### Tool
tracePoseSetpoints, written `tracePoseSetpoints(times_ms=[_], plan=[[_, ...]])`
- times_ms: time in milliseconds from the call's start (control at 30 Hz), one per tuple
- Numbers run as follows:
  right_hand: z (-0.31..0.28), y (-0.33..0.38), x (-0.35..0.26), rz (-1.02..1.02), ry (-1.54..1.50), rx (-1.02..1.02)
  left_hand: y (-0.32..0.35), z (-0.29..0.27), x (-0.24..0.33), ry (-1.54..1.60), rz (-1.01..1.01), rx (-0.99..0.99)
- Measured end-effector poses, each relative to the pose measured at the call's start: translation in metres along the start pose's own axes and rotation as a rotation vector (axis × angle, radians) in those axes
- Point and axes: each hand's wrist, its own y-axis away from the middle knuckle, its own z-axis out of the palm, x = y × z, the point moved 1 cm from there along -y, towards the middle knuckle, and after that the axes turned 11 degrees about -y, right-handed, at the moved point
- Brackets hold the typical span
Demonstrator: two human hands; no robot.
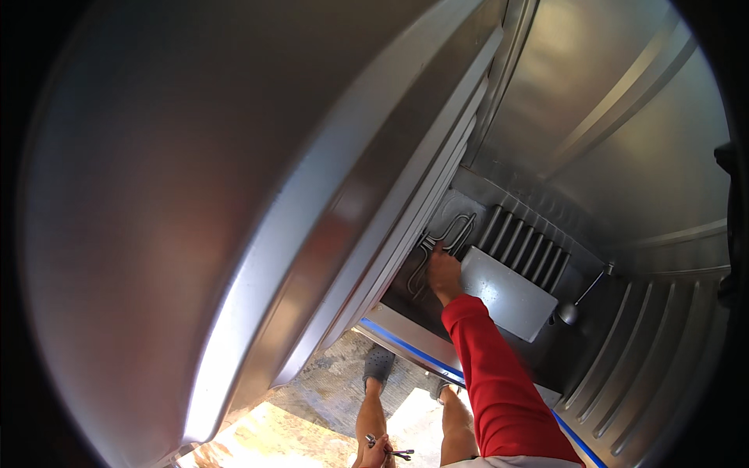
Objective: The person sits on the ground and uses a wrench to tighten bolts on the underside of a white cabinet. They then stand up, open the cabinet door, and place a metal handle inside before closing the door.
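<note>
My right arm, in a red sleeve, reaches into a stainless steel chamber. There my right hand (444, 274) is closed at a bent metal heating element (462, 231), its fingertips partly hidden by the hand itself. Just right of that hand lies a flat grey metal plate (509, 292), with a row of parallel metal tubes (524, 244) behind it. Low in the picture, in front of my leg, my left hand (375, 455) is closed around a small metal wrench (402, 454); one shiny end sticks out above the fingers and a dark shaft points right.
A large curved steel panel (234, 195) fills the left side. A round float (568, 313) on a thin rod stands right of the plate, near a ribbed wall (644, 359). Blue strip (413, 347) lines the chamber's front edge. My feet in dark clogs (379, 363) stand on worn floor.
</note>
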Motion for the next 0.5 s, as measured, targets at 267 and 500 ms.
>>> tracePoseSetpoints(times_ms=[267, 500], plan=[[-0.010, -0.028, 0.013, -0.077, 0.224, -0.075, -0.003, -0.009, -0.001, 0.143, -0.037, 0.004], [-0.008, -0.014, 0.011, 0.046, 0.130, -0.082, -0.043, -0.034, -0.074, 0.261, -0.065, 0.023]])
